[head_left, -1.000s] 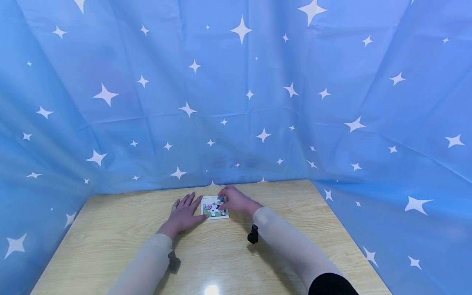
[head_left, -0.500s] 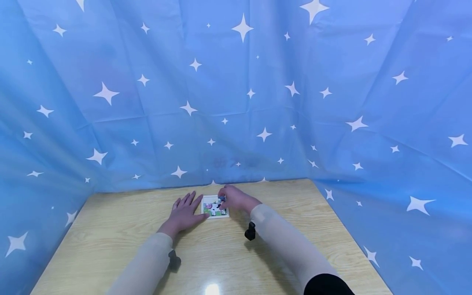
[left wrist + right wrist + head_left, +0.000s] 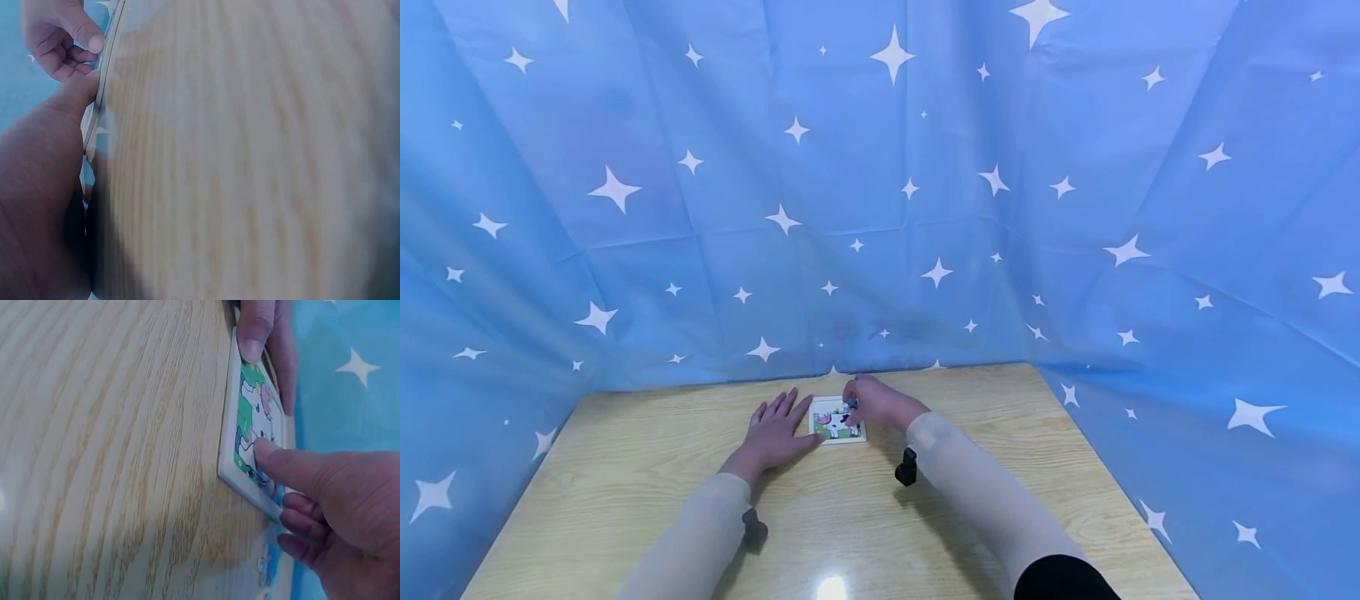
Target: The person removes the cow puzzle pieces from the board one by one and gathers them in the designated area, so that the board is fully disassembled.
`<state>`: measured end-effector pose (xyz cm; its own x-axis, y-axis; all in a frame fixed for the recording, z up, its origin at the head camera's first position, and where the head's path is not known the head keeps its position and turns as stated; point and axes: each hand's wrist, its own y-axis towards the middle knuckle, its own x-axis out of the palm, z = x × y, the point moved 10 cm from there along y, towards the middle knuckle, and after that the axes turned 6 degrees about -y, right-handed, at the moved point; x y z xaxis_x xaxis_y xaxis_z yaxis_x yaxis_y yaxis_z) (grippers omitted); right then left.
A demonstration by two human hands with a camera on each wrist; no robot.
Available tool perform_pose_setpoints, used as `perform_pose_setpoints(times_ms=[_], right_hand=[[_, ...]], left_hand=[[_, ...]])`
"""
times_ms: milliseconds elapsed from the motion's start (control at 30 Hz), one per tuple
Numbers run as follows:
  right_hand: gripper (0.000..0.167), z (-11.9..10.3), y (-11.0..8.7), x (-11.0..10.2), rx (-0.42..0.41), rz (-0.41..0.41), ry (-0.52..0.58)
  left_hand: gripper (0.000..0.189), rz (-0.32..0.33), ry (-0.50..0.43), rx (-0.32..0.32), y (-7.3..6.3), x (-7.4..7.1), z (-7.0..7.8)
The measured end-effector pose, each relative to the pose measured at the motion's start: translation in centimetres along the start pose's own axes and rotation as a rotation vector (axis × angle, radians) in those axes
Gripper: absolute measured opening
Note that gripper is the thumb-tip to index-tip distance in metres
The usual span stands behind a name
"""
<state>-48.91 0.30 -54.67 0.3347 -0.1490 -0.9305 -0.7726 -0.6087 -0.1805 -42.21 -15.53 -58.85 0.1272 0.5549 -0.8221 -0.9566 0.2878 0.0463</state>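
Note:
A small jigsaw puzzle (image 3: 833,427) with a cow picture on green lies flat in a white frame (image 3: 227,444). My left hand (image 3: 775,437) lies spread at its left side, the thumb on the near left corner and the index finger along the left edge. My right hand (image 3: 883,406) is at the far right corner, pinching a bluish puzzle piece (image 3: 852,404) between thumb and curled fingers. In the right wrist view the right thumb touches the picture's surface, and the other fingers bend beside the frame. The right hand hides part of that corner.
The puzzle lies near the far edge of a wood-grain table (image 3: 820,517). A blue star-patterned curtain (image 3: 865,208) hangs behind and on both sides. In the right wrist view a small colourful patch (image 3: 269,565) shows on the tabletop beside the right fingers.
The bluish piece at the far right corner has tilted and shifted a little under my right fingers. My right wrist has moved slightly left and up. My left hand stays put.

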Motion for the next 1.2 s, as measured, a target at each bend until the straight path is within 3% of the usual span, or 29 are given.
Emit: perform_pose_setpoints(times_ms=[200, 400, 667, 767, 1200], right_hand=[[0.039, 0.1, 0.1, 0.1, 0.010, -0.019, 0.027], [0.038, 0.1, 0.4, 0.1, -0.013, -0.020, -0.012], [0.056, 0.3, 0.4, 0.0, 0.019, 0.000, 0.003], [0.055, 0.4, 0.3, 0.1, 0.022, 0.010, 0.004], [0.048, 0.0, -0.7, -0.5, -0.070, 0.101, 0.026]], left_hand=[[0.098, -0.014, 0.038, -0.027, 0.0, 0.2, -0.2], [0.092, -0.034, 0.059, -0.047, -0.3, -0.1, 0.4], [0.091, -0.031, 0.078, -0.055, -0.1, -0.1, 0.5], [0.091, -0.028, 0.075, -0.055, -0.1, -0.1, 0.4], [0.091, -0.035, 0.090, -0.063, -0.1, -0.1, 0.2]])
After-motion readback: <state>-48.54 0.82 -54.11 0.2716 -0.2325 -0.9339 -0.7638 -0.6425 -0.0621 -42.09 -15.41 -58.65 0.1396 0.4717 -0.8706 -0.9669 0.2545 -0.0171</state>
